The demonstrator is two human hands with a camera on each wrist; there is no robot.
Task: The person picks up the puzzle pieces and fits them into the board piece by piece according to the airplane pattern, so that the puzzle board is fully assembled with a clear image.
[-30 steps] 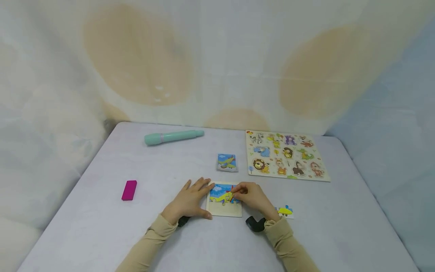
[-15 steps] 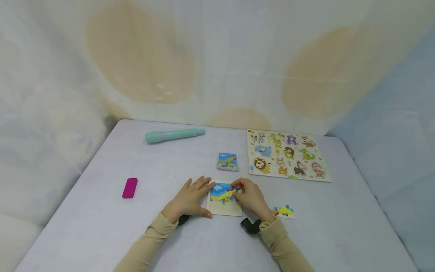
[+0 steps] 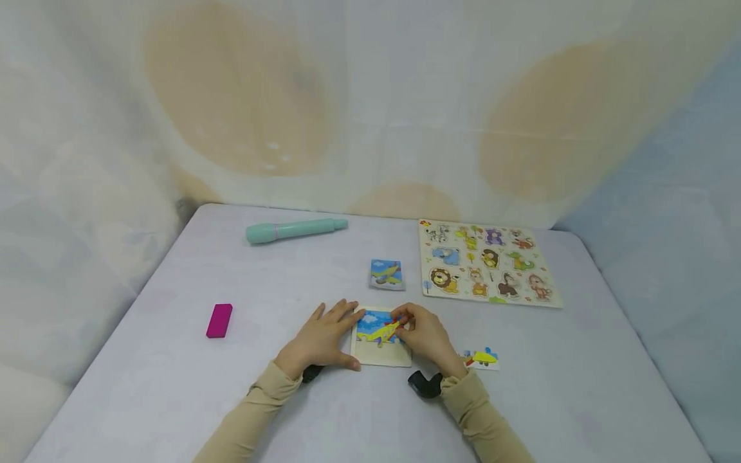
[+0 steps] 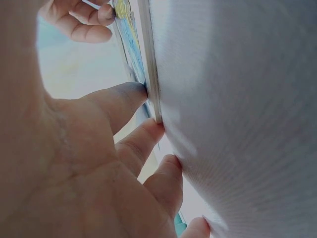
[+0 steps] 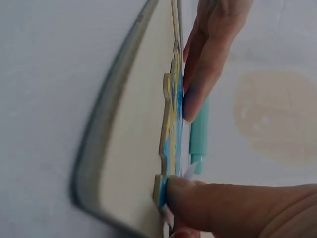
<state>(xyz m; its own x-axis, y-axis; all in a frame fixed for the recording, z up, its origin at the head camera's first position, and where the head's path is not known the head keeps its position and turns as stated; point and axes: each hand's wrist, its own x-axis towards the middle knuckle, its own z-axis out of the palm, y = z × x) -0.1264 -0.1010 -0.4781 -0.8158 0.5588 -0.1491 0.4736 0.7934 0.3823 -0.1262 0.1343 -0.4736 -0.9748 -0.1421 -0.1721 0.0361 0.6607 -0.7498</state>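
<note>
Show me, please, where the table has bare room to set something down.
Bare: between magenta block and teal wand; right of the loose pieces, nearer than the animal board. Crowded: the puzzle tray, between left hand and right hand.

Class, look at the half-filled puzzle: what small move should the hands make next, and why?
Probably the right hand should press the end piece flat. Its thumb is already on that piece, whose edge seems slightly out of line with its neighbours. The left hand touches the tray at its left side, which could steady it.
</note>
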